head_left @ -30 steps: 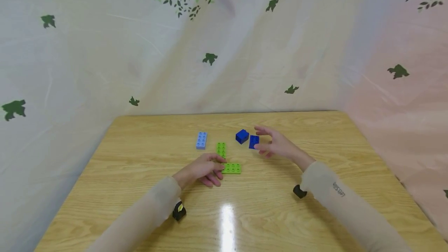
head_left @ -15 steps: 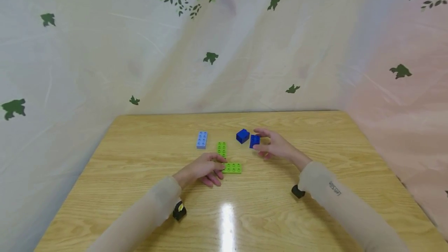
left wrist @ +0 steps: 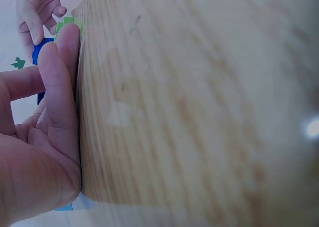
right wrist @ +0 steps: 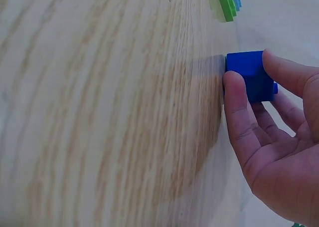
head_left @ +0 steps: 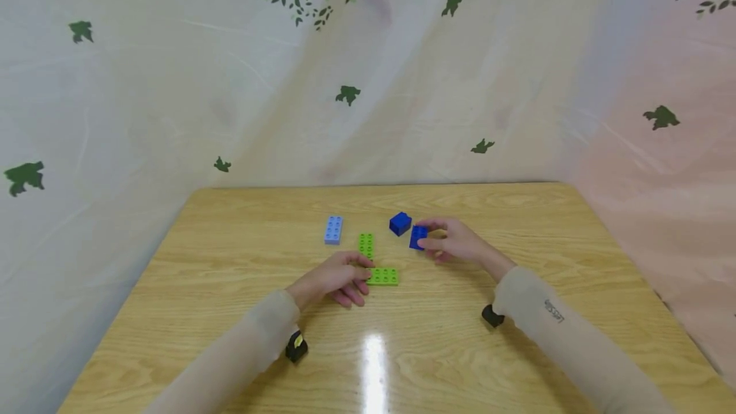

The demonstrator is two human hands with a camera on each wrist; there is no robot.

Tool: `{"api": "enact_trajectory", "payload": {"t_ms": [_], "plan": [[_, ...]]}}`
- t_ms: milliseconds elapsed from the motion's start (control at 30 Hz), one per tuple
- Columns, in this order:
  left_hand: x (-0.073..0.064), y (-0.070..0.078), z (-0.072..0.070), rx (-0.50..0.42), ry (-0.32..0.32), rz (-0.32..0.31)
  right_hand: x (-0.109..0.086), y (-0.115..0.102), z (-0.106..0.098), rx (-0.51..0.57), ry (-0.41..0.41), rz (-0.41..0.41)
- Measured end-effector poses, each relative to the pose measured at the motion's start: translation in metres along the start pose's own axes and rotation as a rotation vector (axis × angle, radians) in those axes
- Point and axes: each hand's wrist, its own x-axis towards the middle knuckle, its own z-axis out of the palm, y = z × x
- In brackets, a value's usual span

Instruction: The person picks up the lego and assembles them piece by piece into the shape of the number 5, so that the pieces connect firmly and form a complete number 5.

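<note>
In the head view my right hand (head_left: 457, 241) pinches a dark blue brick (head_left: 417, 237) between thumb and fingers. The right wrist view shows this blue brick (right wrist: 246, 75) close to the tabletop, with the thumb at one side and fingertips at the other. My left hand (head_left: 336, 276) rests on the table, fingers loosely bent, at the left end of a lime green brick (head_left: 384, 276). Its fingertips cover part of that brick. In the left wrist view the left hand (left wrist: 45, 127) hides most of the bricks behind it.
A second dark blue brick (head_left: 400, 223) lies just left of the pinched one. Another green brick (head_left: 366, 245) stands beyond the left fingertips, and a light blue brick (head_left: 333, 230) lies farther left. A printed cloth (head_left: 276, 114) hangs behind the wooden table (head_left: 230, 241).
My right hand's fingers have closed in on the dark blue brick, which has shifted and turned slightly toward me. The left hand has stayed in place.
</note>
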Motion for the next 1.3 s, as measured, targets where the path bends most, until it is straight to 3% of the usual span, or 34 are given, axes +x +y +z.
{"api": "enact_trajectory", "payload": {"t_ms": [267, 767, 1300], "plan": [[-0.001, 0.001, -0.003, -0.01, 0.005, -0.01, -0.003, -0.013, 0.009, -0.079, -0.023, -0.069], [-0.001, 0.001, -0.003, 0.002, 0.008, -0.012, -0.014, -0.029, 0.042, -0.105, -0.19, -0.186], [-0.001, -0.002, 0.001, 0.004, 0.009, 0.008, -0.02, -0.027, 0.061, -0.128, -0.223, -0.218]]}}
